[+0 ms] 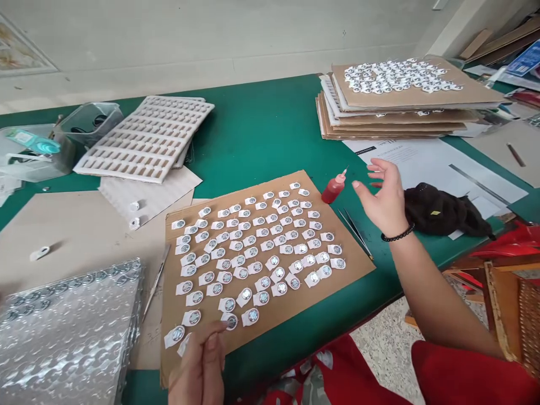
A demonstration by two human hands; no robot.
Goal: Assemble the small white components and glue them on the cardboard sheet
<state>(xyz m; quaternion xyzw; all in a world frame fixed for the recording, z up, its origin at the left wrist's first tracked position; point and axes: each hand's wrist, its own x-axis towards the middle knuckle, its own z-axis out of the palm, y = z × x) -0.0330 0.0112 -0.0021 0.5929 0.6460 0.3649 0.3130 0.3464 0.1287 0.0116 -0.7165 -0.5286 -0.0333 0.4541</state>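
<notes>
A brown cardboard sheet (pixel 307 298) lies in front of me, covered with rows of small round silver-patterned discs (pixel 261 298) on white tabs. My left hand (pixel 200 360) is over its near left part, thumb and fingers pressed together. The index fingertip meets the edge of one disc (pixel 231 322); whatever is between the fingers is hidden. My right hand (pixel 383 197) is raised beyond the sheet's right side, fingers apart and holding nothing. Just left of it stands a small red bottle with a needle tip (pixel 333 188). Metal tweezers (pixel 355 233) lie beside the sheet's right edge.
Bubble wrap (pixel 71 332) and a thin pointed metal tool (pixel 156 281) lie left. White slotted trays (pixel 147 135) and clear plastic boxes (pixel 90 121) stand behind. Loaded cardboard sheets (pixel 392 121) are stacked back right. A dark cloth bundle (pixel 442 211) lies beside my right wrist.
</notes>
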